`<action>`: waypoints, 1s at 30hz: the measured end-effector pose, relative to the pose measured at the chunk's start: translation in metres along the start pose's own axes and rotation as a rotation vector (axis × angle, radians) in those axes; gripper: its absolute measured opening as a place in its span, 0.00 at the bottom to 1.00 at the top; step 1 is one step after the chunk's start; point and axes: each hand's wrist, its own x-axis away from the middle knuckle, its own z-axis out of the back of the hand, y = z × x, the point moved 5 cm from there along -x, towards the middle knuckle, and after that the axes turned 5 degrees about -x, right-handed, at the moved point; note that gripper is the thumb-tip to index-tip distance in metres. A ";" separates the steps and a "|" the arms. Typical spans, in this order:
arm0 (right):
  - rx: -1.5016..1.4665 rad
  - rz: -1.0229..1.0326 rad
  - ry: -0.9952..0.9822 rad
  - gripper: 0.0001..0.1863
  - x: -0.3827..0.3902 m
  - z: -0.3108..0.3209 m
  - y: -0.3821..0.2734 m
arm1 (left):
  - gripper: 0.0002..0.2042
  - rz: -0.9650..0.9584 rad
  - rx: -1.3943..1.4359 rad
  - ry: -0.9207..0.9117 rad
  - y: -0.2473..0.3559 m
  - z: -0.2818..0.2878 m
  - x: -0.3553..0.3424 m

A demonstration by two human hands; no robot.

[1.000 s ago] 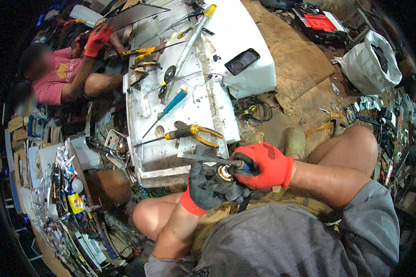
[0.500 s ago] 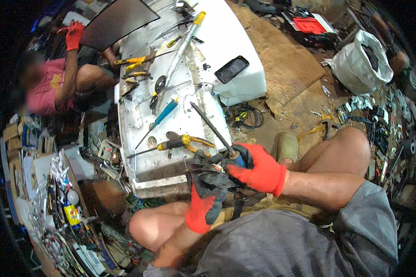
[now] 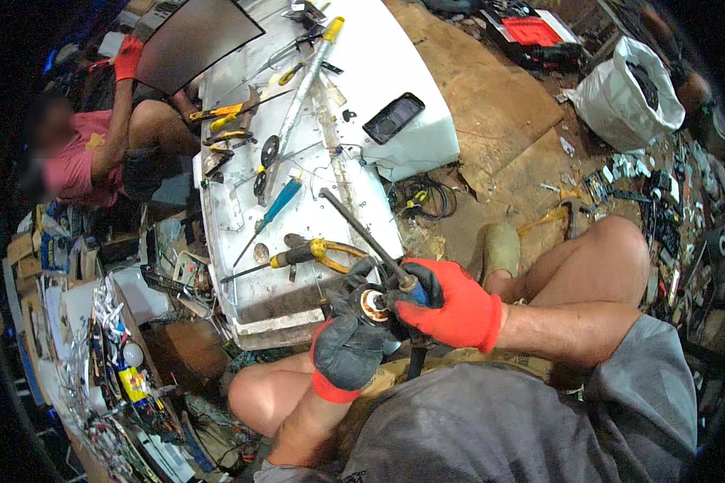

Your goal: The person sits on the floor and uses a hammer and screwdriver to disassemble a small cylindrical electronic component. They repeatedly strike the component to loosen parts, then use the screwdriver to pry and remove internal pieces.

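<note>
In front of my lap, my left hand (image 3: 348,354), in a red and black glove, is closed around a round black part (image 3: 373,306) with a copper-coloured ring and a pale centre. Its exact kind is not clear. My gloved right hand (image 3: 457,304) grips a long screwdriver (image 3: 367,233) by its blue handle. The dark shaft points up and left over the white work surface (image 3: 370,48), its tip free. The right fingers meet the round part's edge. Just beyond the left hand lie yellow-handled pliers (image 3: 334,251) and a teal screwdriver (image 3: 280,205).
A black phone-like device (image 3: 394,118) lies on the white surface, among other hand tools. A co-worker (image 3: 97,153) sits at left holding a flat dark panel (image 3: 200,44). At right stand a white sack (image 3: 620,105) and a hammer (image 3: 570,216); a scrap-filled box (image 3: 129,354) is at lower left.
My left hand has turned, so the round part's copper-coloured ring now shows. The right hand still holds the screwdriver. The view has shifted slightly.
</note>
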 end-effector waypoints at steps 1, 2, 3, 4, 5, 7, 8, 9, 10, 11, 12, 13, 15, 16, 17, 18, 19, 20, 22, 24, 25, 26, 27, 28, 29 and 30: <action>-0.033 -0.017 -0.015 0.12 -0.001 -0.001 0.000 | 0.34 0.020 0.021 -0.036 0.002 -0.002 0.001; -0.067 -0.033 -0.029 0.12 -0.001 -0.002 0.002 | 0.35 0.040 0.039 -0.073 0.004 -0.002 0.002; -0.105 -0.056 -0.035 0.12 -0.002 -0.003 0.003 | 0.35 0.071 0.058 -0.108 0.005 0.000 0.003; -0.108 -0.044 -0.039 0.12 -0.003 -0.002 0.001 | 0.35 0.052 -0.209 -0.110 0.007 0.004 0.003; -0.112 -0.031 -0.042 0.12 -0.004 -0.001 -0.002 | 0.36 0.032 -0.478 -0.110 0.010 0.009 0.002; -0.101 -0.021 -0.036 0.13 0.001 0.001 -0.002 | 0.36 0.047 -0.534 -0.133 0.008 0.016 0.006; -0.078 -0.013 -0.033 0.13 0.002 0.002 -0.004 | 0.36 0.067 -0.324 -0.157 0.007 0.017 0.009; -0.060 -0.004 -0.025 0.13 0.003 0.003 -0.006 | 0.35 0.071 -0.204 -0.159 0.006 0.016 0.009; -0.024 -0.048 -0.051 0.13 0.002 0.001 -0.008 | 0.33 0.072 -0.080 -0.161 0.006 0.015 0.009; 0.012 -0.091 -0.078 0.13 0.000 0.000 -0.010 | 0.30 0.053 -0.043 -0.147 0.004 0.011 0.007; 0.055 -0.125 -0.107 0.13 -0.002 -0.001 -0.013 | 0.26 0.025 -0.008 -0.143 0.004 0.001 0.003; 0.092 -0.062 -0.110 0.13 -0.002 -0.002 -0.016 | 0.23 -0.004 0.029 -0.137 0.004 -0.007 -0.001; 0.175 0.069 -0.140 0.13 -0.005 -0.006 -0.019 | 0.20 -0.085 -0.064 -0.096 0.003 -0.009 -0.001; 0.250 0.148 -0.114 0.13 -0.005 -0.005 -0.016 | 0.20 -0.137 -0.193 -0.059 0.002 -0.003 0.005; 0.129 0.041 -0.130 0.14 -0.004 -0.006 -0.009 | 0.21 -0.121 -0.128 -0.033 0.002 -0.001 0.006; 0.010 -0.070 -0.147 0.14 -0.002 -0.007 -0.002 | 0.23 -0.108 -0.065 -0.008 0.003 0.001 0.007; -0.107 -0.184 -0.163 0.15 0.000 -0.008 0.004 | 0.25 -0.127 -0.097 -0.017 0.006 -0.002 0.008; -0.075 -0.071 -0.127 0.15 0.001 -0.003 0.002 | 0.28 -0.133 -0.131 -0.023 0.006 -0.006 0.009; -0.099 -0.058 -0.092 0.14 -0.001 -0.004 -0.001 | 0.35 -0.105 -0.199 -0.034 0.014 -0.014 0.013; -0.153 -0.192 -0.060 0.14 0.002 -0.004 0.004 | 0.35 -0.106 -0.147 -0.069 0.010 -0.005 0.015; -0.192 -0.186 -0.073 0.14 0.002 -0.005 0.004 | 0.35 -0.108 -0.131 -0.098 0.011 -0.003 0.015; -0.232 -0.180 -0.086 0.14 0.000 -0.005 0.005 | 0.35 -0.111 -0.134 -0.097 0.011 0.002 0.015; -0.265 -0.168 -0.103 0.15 -0.003 -0.005 0.002 | 0.35 -0.122 -0.137 -0.101 0.010 0.005 0.011; -0.315 -0.198 -0.101 0.15 -0.003 -0.004 0.001 | 0.34 -0.141 -0.121 -0.107 0.010 0.005 0.011; -0.365 -0.229 -0.101 0.15 -0.003 -0.005 -0.001 | 0.34 -0.158 -0.110 -0.116 0.011 0.005 0.010; -0.415 -0.275 -0.101 0.15 -0.002 -0.006 -0.001 | 0.34 -0.179 -0.069 -0.118 0.008 0.003 0.011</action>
